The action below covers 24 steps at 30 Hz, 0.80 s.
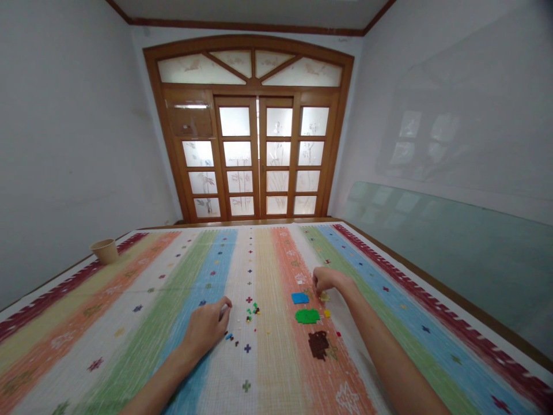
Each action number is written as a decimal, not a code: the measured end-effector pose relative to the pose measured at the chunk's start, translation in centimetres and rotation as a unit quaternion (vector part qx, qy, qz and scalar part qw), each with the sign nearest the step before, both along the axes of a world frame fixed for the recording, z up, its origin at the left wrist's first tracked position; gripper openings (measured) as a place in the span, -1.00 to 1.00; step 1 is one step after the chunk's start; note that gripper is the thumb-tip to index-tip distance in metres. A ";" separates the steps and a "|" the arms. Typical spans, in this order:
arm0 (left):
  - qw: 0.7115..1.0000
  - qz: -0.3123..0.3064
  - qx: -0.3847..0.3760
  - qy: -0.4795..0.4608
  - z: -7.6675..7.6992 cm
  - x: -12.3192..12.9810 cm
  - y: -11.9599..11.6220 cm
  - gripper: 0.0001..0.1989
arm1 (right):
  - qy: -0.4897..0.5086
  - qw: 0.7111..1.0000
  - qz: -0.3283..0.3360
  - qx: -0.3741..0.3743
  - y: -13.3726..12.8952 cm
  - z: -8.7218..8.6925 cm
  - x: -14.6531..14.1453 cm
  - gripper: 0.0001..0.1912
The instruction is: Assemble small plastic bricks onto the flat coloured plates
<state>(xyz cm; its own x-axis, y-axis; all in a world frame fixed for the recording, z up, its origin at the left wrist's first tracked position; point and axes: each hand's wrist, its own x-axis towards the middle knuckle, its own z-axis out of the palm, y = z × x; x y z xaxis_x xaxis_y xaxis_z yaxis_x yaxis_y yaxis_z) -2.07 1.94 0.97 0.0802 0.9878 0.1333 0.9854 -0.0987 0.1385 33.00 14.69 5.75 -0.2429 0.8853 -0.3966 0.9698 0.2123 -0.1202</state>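
Note:
My left hand [208, 324] rests low over the cloth at left of centre. Its thumb and fingers are drawn together, with a small pale spot between them that is too small to name. Close to it lie loose, tiny coloured building bricks [254, 311] and a few blue and brown pieces [230, 336]. My right hand [330, 279] is bent downward with its fingertips pinched together; what they hold is hidden. Just below it, a flat blue brick patch [300, 298] and a green one [307, 316] lie on the cloth. A dark brown patch [318, 345] sits nearer to me.
A striped tablecloth [164, 323] covers the table. On the far left stands a tan paper cup [105, 251]. Small yellow [327, 314] and red [339, 334] pieces lie beside my right forearm. A glass panel [444, 230] leans along the right wall, with wooden doors [259, 155] beyond.

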 end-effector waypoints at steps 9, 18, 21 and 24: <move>1.000 -0.001 0.007 0.004 0.0 0.0 0.0 -0.76 | 0.028 0.999 0.017 0.019 -0.4 1.0 -0.1 -0.86; 1.000 -0.002 0.003 0.005 0.0 0.0 0.0 -0.76 | 0.116 0.985 0.100 0.084 -1.6 2.6 -2.9 -0.88; 1.000 -0.001 0.007 0.007 -0.1 0.0 0.0 -0.75 | 0.133 0.979 0.122 0.099 -2.4 3.0 -3.9 -0.88; 1.000 -0.002 0.007 0.009 -0.2 -0.1 0.0 -0.74 | 0.147 0.972 0.141 0.116 -3.2 3.3 -5.1 -0.89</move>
<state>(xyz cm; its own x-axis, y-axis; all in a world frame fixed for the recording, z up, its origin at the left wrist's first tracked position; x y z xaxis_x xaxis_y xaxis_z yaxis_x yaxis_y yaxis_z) -2.14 1.97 0.77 0.0869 0.9855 0.1454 0.9873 -0.1047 0.1194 27.92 11.46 9.02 -0.5613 0.8246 -0.0711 0.8001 0.5186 -0.3013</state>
